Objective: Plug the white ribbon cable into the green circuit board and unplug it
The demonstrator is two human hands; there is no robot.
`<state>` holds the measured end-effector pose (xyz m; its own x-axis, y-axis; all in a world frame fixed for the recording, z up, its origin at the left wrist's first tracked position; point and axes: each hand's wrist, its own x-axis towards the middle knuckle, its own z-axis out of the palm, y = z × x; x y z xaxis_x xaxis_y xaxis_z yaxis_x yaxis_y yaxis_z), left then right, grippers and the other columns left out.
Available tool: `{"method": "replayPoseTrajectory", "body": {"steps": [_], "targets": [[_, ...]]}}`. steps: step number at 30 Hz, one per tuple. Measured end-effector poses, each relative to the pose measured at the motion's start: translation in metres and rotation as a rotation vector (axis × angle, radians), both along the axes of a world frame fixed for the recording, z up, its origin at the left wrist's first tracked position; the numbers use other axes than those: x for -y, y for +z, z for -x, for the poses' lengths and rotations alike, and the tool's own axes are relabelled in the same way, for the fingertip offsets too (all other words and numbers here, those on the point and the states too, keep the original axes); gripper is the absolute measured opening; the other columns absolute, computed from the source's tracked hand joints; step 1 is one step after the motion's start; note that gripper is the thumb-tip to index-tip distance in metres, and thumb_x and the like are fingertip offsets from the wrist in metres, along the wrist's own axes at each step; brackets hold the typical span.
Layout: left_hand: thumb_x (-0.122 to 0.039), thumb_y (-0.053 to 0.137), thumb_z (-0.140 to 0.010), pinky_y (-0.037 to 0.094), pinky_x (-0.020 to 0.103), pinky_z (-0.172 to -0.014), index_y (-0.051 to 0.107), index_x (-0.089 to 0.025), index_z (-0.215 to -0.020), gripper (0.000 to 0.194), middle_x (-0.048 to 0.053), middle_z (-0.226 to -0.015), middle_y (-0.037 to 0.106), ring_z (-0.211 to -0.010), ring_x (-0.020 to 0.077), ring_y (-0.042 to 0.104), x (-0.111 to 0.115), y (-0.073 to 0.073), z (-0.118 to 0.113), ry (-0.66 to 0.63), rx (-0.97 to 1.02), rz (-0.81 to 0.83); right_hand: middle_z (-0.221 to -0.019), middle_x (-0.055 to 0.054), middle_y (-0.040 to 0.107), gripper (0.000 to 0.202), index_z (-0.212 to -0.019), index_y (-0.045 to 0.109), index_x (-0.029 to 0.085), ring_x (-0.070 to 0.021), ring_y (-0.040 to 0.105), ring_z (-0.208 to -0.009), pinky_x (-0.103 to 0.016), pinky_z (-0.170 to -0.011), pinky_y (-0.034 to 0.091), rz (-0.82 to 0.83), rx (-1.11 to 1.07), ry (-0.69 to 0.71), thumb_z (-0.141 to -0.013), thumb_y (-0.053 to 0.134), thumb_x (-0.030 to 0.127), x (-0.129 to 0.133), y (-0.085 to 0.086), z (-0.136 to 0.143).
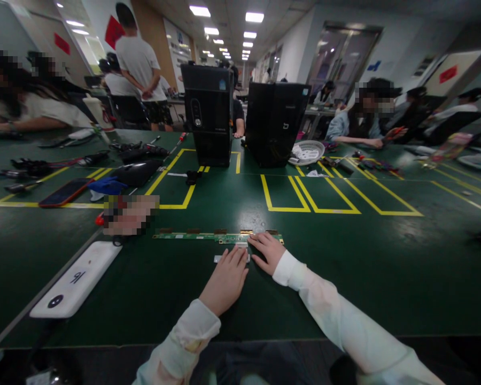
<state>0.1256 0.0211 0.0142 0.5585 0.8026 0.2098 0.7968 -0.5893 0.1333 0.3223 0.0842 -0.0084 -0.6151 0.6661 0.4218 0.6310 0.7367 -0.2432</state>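
Note:
A long, narrow green circuit board [200,236] lies across the green table in front of me, with copper-coloured tabs along its far edge. My left hand [227,275] rests palm down by the near edge of the board's middle, its fingertips at a small white connector. Beside those fingers, a small pale strip [218,259] shows partly from under the hand. My right hand [268,252] has its fingers apart, and its fingertips touch the right part of the board. Neither hand is closed round anything.
A white device [78,278] lies at the left front. Behind it are a phone [65,192], a blue cloth-like item [107,185] and tools. Two black computer towers [209,115] [276,123] stand at the back, near a white basket [305,152]. People sit around.

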Motion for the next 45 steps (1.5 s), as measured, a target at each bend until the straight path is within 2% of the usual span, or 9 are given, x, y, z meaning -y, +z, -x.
{"method": "replayPoseTrajectory", "body": {"steps": [4, 8, 11, 16, 22, 25, 29, 36, 45], "targets": [[-0.025, 0.039, -0.095, 0.035, 0.048, -0.109, 0.047, -0.010, -0.133, 0.042, 0.015, -0.138, 0.053, -0.133, 0.0265, 0.042, 0.000, 0.005, -0.001, 0.015, 0.022, 0.011, -0.123, -0.016, 0.055, 0.048, -0.129, 0.053, 0.012, -0.0275, 0.045, -0.114, -0.048, -0.098, 0.043, -0.002, -0.006, 0.001, -0.084, 0.054, 0.027, -0.002, -0.002, 0.000], [-0.035, 0.042, -0.095, 0.028, 0.051, -0.113, 0.047, -0.017, -0.135, 0.044, 0.011, -0.137, 0.053, -0.132, 0.0252, 0.043, 0.002, 0.012, 0.001, 0.026, 0.080, -0.039, -0.123, -0.016, 0.055, 0.047, -0.129, 0.053, 0.014, -0.0277, 0.046, -0.113, -0.049, -0.098, 0.043, -0.007, 0.008, -0.007, -0.085, 0.054, 0.029, -0.006, -0.008, -0.001], [-0.033, 0.038, -0.097, 0.027, 0.050, -0.113, 0.047, -0.020, -0.135, 0.041, 0.009, -0.139, 0.052, -0.133, 0.0236, 0.042, 0.003, 0.014, 0.009, 0.061, 0.104, -0.072, -0.123, -0.016, 0.055, 0.047, -0.129, 0.053, 0.013, -0.0282, 0.046, -0.114, -0.049, -0.098, 0.043, -0.017, 0.020, 0.001, -0.086, 0.054, 0.031, -0.008, -0.011, -0.003], [-0.037, 0.035, -0.097, 0.035, 0.050, -0.109, 0.050, -0.020, -0.134, 0.043, 0.010, -0.138, 0.053, -0.131, 0.0257, 0.044, 0.005, 0.009, 0.040, 0.175, 0.077, -0.090, -0.124, -0.016, 0.054, 0.047, -0.131, 0.052, 0.014, -0.0278, 0.046, -0.115, -0.048, -0.099, 0.043, -0.007, 0.038, -0.003, -0.088, 0.052, 0.034, -0.008, -0.012, -0.004], [-0.040, 0.036, -0.096, 0.036, 0.051, -0.108, 0.049, -0.018, -0.136, 0.048, 0.011, -0.141, 0.050, -0.132, 0.0292, 0.043, 0.014, -0.001, 0.091, 0.314, 0.004, -0.072, -0.126, -0.016, 0.055, 0.047, -0.131, 0.052, 0.013, -0.0278, 0.048, -0.116, -0.047, -0.099, 0.043, -0.035, 0.045, 0.000, -0.089, 0.049, 0.034, -0.010, -0.015, -0.006], [-0.038, 0.035, -0.095, 0.036, 0.052, -0.108, 0.052, -0.015, -0.133, 0.047, 0.013, -0.139, 0.052, -0.131, 0.0300, 0.045, 0.017, -0.009, 0.105, 0.367, -0.004, -0.084, -0.127, -0.015, 0.054, 0.046, -0.131, 0.053, 0.013, -0.0277, 0.048, -0.117, -0.047, -0.100, 0.043, -0.039, 0.047, 0.005, -0.090, 0.048, 0.034, -0.010, -0.016, -0.007], [-0.037, 0.036, -0.095, 0.034, 0.051, -0.109, 0.053, -0.015, -0.132, 0.046, 0.013, -0.139, 0.052, -0.131, 0.0289, 0.044, 0.018, -0.016, 0.107, 0.376, 0.011, -0.109, -0.129, -0.015, 0.053, 0.045, -0.131, 0.052, 0.014, -0.0272, 0.047, -0.120, -0.047, -0.101, 0.043, -0.034, 0.046, -0.002, -0.091, 0.047, 0.033, -0.008, -0.016, -0.008], [-0.037, 0.037, -0.095, 0.033, 0.051, -0.110, 0.052, -0.016, -0.133, 0.045, 0.012, -0.139, 0.052, -0.132, 0.0279, 0.044, 0.017, -0.015, 0.106, 0.380, 0.028, -0.099, -0.128, -0.016, 0.053, 0.046, -0.132, 0.052, 0.014, -0.0282, 0.047, -0.119, -0.049, -0.100, 0.043, -0.033, 0.066, -0.038, -0.090, 0.046, 0.032, -0.003, -0.011, -0.005], [-0.036, 0.039, -0.094, 0.033, 0.051, -0.109, 0.052, -0.017, -0.132, 0.044, 0.011, -0.138, 0.053, -0.130, 0.0285, 0.045, 0.017, -0.016, 0.107, 0.377, 0.042, -0.103, -0.148, -0.014, 0.033, 0.045, -0.137, 0.049, 0.025, -0.0298, 0.026, -0.138, -0.054, -0.111, 0.026, 0.029, 0.154, 0.001, -0.095, 0.041, 0.039, 0.020, 0.007, 0.018]]}}
